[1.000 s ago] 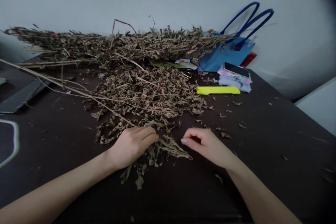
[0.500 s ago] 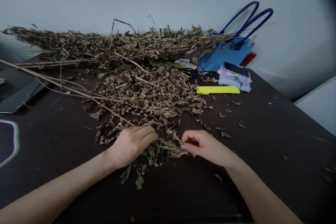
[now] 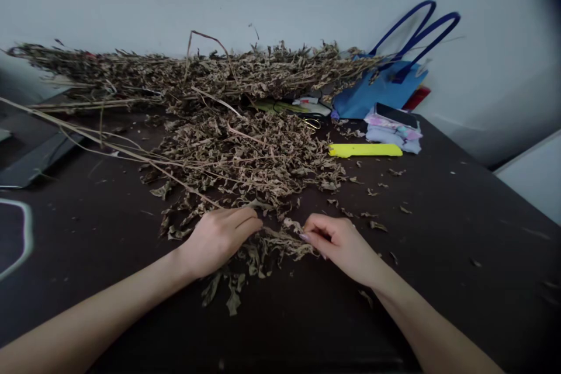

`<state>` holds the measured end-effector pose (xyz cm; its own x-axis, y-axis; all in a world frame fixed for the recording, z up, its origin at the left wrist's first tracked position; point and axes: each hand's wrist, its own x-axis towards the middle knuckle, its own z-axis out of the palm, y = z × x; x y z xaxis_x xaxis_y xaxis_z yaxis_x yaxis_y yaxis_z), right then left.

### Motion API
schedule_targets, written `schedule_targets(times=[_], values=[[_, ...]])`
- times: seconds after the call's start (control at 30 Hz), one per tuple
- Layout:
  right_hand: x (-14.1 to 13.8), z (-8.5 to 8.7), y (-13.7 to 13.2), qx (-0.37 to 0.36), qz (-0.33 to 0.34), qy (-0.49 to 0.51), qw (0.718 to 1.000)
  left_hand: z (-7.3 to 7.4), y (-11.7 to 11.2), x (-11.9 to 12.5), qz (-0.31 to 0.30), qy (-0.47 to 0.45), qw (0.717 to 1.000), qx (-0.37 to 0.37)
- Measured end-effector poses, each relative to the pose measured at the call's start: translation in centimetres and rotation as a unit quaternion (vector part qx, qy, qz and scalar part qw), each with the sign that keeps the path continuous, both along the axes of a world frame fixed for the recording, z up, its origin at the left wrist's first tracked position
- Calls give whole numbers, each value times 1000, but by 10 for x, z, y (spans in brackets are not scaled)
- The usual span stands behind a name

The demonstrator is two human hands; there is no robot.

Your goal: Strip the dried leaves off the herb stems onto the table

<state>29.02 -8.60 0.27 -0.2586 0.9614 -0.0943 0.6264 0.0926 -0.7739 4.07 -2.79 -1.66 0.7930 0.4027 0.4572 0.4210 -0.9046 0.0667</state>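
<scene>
A sprig of dried leaves (image 3: 283, 241) lies low over the dark table between my two hands. My left hand (image 3: 223, 239) is closed around its stem end, with the fingertips partly hidden beneath the hand. At the sprig's right end, my right hand (image 3: 344, 242) pinches dried leaf between thumb and forefinger. Greyish-green leaves (image 3: 233, 292) hang below my left hand. Just beyond both hands spreads a loose heap of crumpled dried leaves (image 3: 263, 158), with long bare stems (image 3: 144, 156) lying across its left side.
A long bundle of dried plants (image 3: 210, 73) lies along the wall. A yellow utility-knife-like object (image 3: 366, 150), a phone (image 3: 397, 115) on folded cloth, a blue bag (image 3: 372, 93) and gold-handled scissors (image 3: 312, 123) sit at the back right. A flat dark object (image 3: 39, 158) is at left.
My right hand has shifted slightly upward at the sprig's right end, and a curled leaf there has lifted. My left hand stays almost in place.
</scene>
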Motion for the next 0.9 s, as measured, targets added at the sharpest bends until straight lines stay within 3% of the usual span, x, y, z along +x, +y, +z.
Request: schedule_targets(times=[0.27, 0.43, 0.53, 0.63, 0.9], values=[[-2, -5, 2, -19, -22, -7, 1000, 1, 0, 0, 13, 5, 1000, -2], [0, 3, -2, 93, -82, -10, 992, 1, 0, 0, 21, 9, 1000, 2], [-1, 8, -5, 139, -15, 5, 990, 1, 0, 0, 19, 3, 1000, 2], [-5, 6, -6, 127, 72, 17, 989, 1, 0, 0, 19, -2, 1000, 1], [-3, -2, -2, 84, 96, -72, 989, 5, 2, 0, 28, -13, 999, 12]])
